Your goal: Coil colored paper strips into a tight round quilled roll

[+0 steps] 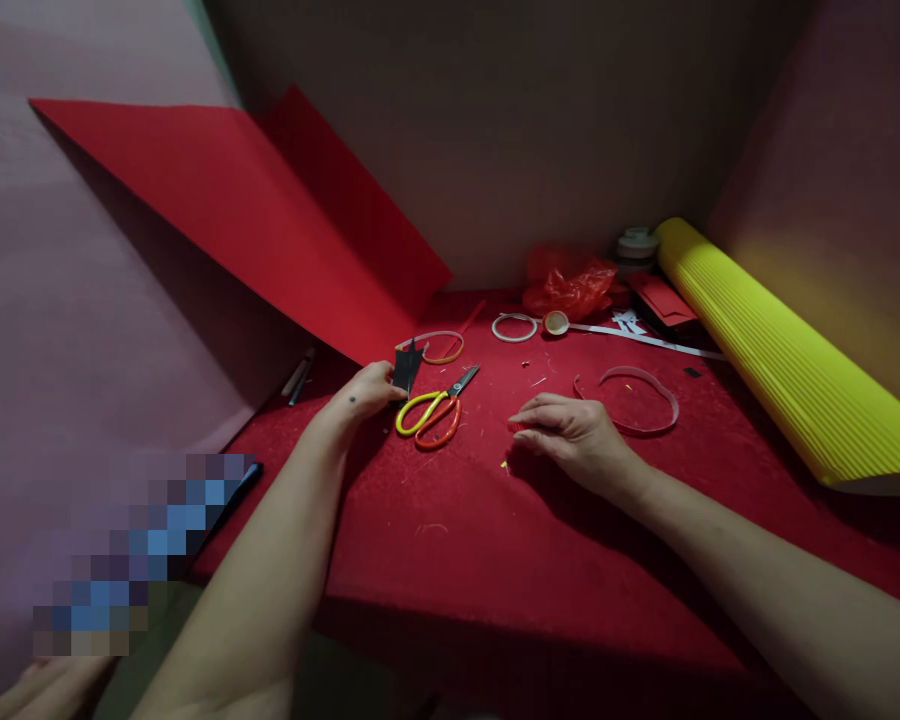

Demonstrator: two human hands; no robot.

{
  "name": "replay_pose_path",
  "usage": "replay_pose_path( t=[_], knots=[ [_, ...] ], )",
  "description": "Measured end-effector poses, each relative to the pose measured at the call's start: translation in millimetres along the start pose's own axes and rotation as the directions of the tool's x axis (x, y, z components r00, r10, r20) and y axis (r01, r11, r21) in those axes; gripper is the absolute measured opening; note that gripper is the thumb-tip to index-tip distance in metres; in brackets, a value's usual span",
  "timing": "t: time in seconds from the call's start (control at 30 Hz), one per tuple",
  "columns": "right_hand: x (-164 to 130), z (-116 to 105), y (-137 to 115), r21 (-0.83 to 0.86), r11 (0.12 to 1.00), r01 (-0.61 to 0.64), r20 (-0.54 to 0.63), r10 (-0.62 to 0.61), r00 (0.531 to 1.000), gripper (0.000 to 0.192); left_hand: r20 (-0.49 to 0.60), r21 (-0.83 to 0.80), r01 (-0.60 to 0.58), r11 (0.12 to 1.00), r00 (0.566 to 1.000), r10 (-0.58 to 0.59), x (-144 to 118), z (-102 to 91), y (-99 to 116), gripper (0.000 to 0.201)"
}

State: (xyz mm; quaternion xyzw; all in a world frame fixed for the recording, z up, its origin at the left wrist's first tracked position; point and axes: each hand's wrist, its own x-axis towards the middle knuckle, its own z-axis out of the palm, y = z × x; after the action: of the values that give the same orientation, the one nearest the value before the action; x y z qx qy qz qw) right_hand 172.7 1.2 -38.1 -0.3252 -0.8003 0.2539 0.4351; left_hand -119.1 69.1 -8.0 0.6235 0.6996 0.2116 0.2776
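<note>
At the bottom of the frame two bare forearms reach up and inward over a table covered in red cloth (450,560); a pixelated patch sits at lower left. The left hand (364,392), left of centre, is stretched forward with its fingers closed in a pinch on one small dark piece of paper (406,368), which stands upright between the fingertips just above the cloth. The right hand (570,430), right of centre, lies palm down and low on the cloth, fingers pointing toward the left of the frame and drawn loosely together; a small red scrap (516,427) shows at their tips, though whether it is gripped or only touched cannot be told. Between the two hands lies one pair of scissors (436,408) with yellow and orange handles, blades shut and pointing toward the upper right, just beside the dark paper. Thin loops of strip lie on the cloth: one red-edged loop (630,398) just past the right hand, one orange-edged loop (442,346) behind the dark paper, and one white ring (514,327) farther back at centre. One pen (300,375) lies at the left edge. Farther still, one crumpled red plastic bag (570,285) sits against the back wall, one large red paper sheet (270,220) slants across the upper left, and one yellow corrugated roll (780,350) runs along the right.
</note>
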Motion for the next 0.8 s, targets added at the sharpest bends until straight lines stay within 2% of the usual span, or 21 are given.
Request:
replay_pose_path(
  t=[0.1,0.2,0.33,0.43,0.5,0.6,0.7,0.8],
  knots=[
    [0.1,0.4,0.3,0.004,1.000,-0.007,0.010,0.007,1.000,0.011,0.100,-0.036,-0.038,0.999,0.994,0.041,-1.9,4.2,3.8,0.024],
    [0.0,0.6,1.0,0.006,1.000,-0.014,0.012,0.014,1.000,0.011,0.205,-0.051,-0.064,0.997,0.976,0.073,-6.5,1.4,8.4,0.019],
    [-0.6,0.4,2.0,0.000,1.000,-0.012,0.005,0.012,1.000,0.011,0.227,-0.013,-0.098,0.995,0.969,0.098,-8.6,-2.4,6.6,0.020],
    [-0.8,0.0,1.8,-0.009,1.000,-0.015,0.004,0.015,1.000,0.011,0.153,0.077,-0.113,0.991,0.983,0.101,-5.5,-3.5,1.4,0.028],
    [-0.6,-0.3,1.0,-0.011,1.000,-0.018,0.002,0.018,1.000,0.011,0.052,0.163,-0.125,0.979,0.992,0.118,-4.1,-4.7,-1.0,0.037],
    [-0.3,-1.0,-0.8,-0.007,1.000,-0.020,0.004,0.020,1.000,0.012,-0.072,0.287,-0.149,0.946,0.982,0.177,-14.1,-7.0,-0.8,0.048],
    [-1.0,-2.0,-2.2,0.001,0.999,-0.035,0.013,0.035,0.999,0.013,-0.097,0.392,-0.190,0.900,0.964,0.246,-50.5,-6.4,1.8,0.042],
    [-2.8,-3.1,-2.0,0.009,0.999,-0.052,0.009,0.052,0.999,0.012,-0.163,0.582,-0.300,0.756,0.868,0.469,-107.1,-2.5,-1.1,0.044]
  ],
)
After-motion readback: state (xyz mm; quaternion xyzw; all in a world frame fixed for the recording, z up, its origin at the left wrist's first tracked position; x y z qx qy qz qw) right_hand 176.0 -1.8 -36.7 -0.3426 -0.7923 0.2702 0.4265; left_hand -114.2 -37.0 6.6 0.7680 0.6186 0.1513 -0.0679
